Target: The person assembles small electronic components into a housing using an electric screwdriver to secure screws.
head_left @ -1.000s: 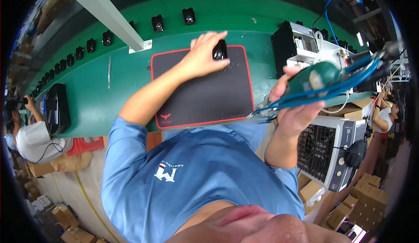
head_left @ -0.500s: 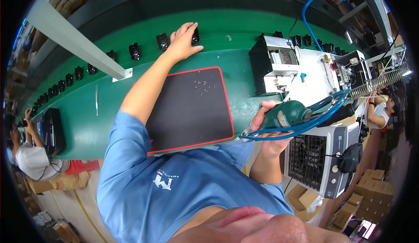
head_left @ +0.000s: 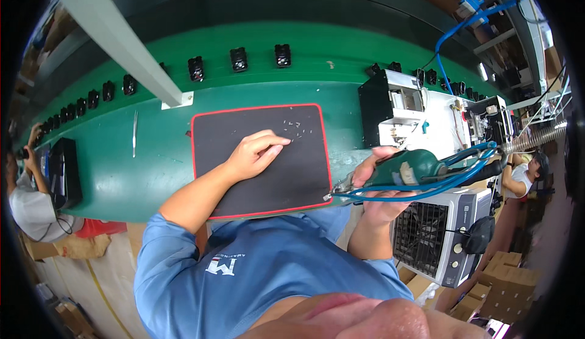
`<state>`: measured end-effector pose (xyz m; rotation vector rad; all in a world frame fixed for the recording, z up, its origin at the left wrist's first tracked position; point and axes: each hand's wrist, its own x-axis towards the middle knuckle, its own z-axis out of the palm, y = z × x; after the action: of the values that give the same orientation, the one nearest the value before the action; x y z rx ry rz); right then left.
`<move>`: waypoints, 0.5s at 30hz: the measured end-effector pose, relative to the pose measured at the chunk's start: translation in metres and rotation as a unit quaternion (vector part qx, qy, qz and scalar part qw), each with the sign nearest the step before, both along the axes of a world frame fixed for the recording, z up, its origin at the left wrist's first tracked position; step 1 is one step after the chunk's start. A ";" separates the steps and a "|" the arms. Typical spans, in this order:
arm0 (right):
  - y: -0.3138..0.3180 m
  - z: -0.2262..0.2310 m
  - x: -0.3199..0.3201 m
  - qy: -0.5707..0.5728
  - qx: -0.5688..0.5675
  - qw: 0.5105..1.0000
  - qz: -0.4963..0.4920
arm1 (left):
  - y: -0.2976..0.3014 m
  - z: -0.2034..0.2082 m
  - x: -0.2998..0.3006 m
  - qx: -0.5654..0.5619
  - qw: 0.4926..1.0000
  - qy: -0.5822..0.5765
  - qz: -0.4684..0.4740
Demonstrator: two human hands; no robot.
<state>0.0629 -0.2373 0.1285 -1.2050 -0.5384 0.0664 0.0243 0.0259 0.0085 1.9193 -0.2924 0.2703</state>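
Note:
Over the black mat with a red border (head_left: 262, 196) is my left hand (head_left: 253, 154), palm down with fingers loosely bent. Nothing shows in it, and its fingertips are beside a few small white scraps (head_left: 297, 126). My right hand (head_left: 387, 211) is wrapped round a green power screwdriver (head_left: 405, 167) at the mat's right edge. The tool's metal tip points left, over the mat's lower right corner. A blue hose (head_left: 420, 196) loops along it. Beyond the mat, a row of black moulded parts (head_left: 282, 56) stands on the green strip, apart from both hands.
A black-and-silver machine (head_left: 390, 107) stands right of the mat. Tweezers (head_left: 134, 135) lie at left, near a grey post (head_left: 116, 34). A coiled spring (head_left: 539, 137) runs off to the right above an air cooler (head_left: 420, 235). Co-workers sit at far left and far right.
My left hand has let go of the black part at the far strip and come back over the mat. My right hand still grips the screwdriver. The view has shifted slightly.

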 end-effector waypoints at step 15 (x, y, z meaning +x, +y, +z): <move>0.045 0.012 -0.035 -0.025 -0.036 0.993 -0.107 | -0.009 -0.029 0.028 -0.267 0.964 -0.011 0.008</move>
<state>0.0274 -0.1921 0.1408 -1.3306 -0.4504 -0.1274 0.0527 0.0174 -0.0210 1.3870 -0.1925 0.3421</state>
